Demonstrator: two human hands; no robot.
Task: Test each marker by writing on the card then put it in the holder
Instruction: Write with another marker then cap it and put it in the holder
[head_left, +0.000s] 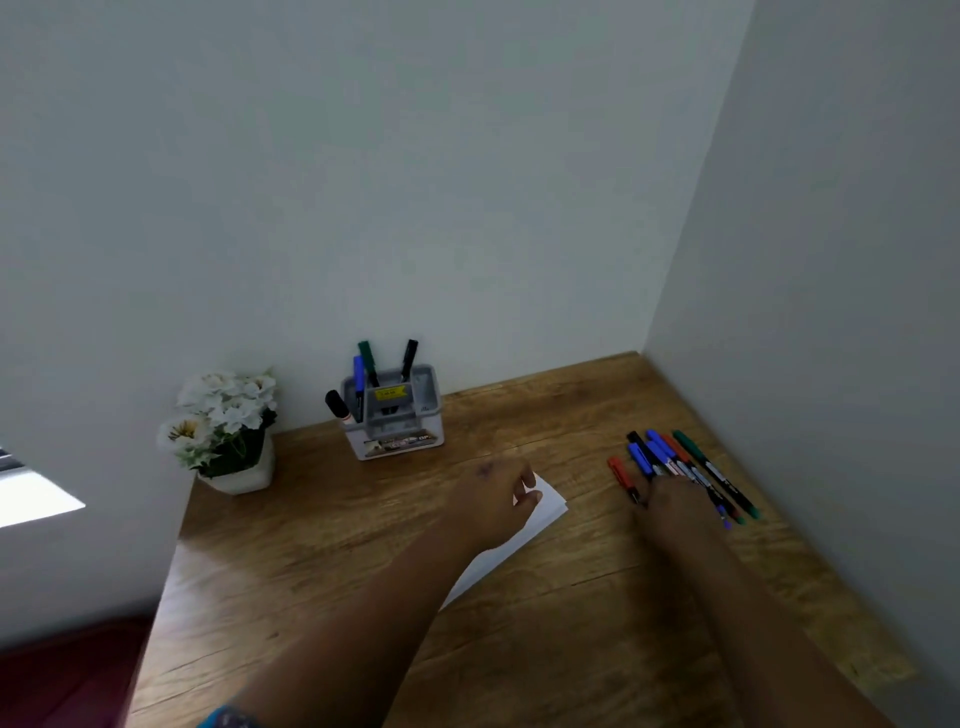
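Note:
A white card (548, 512) lies on the wooden desk, mostly under my left hand (493, 501), whose fingers are apart above it. Several loose markers (670, 460), red, blue, black and green, lie in a pile at the right by the wall. My right hand (675, 506) rests on the near end of that pile; its fingers are blurred and whether they grip a marker is unclear. A grey holder (395, 421) stands at the back against the wall with blue, green and black markers upright in it.
A white pot of white flowers (228, 431) stands at the desk's back left corner. Walls close the desk (545, 649) at the back and the right. The desk's left edge drops to a dark red surface (67, 675).

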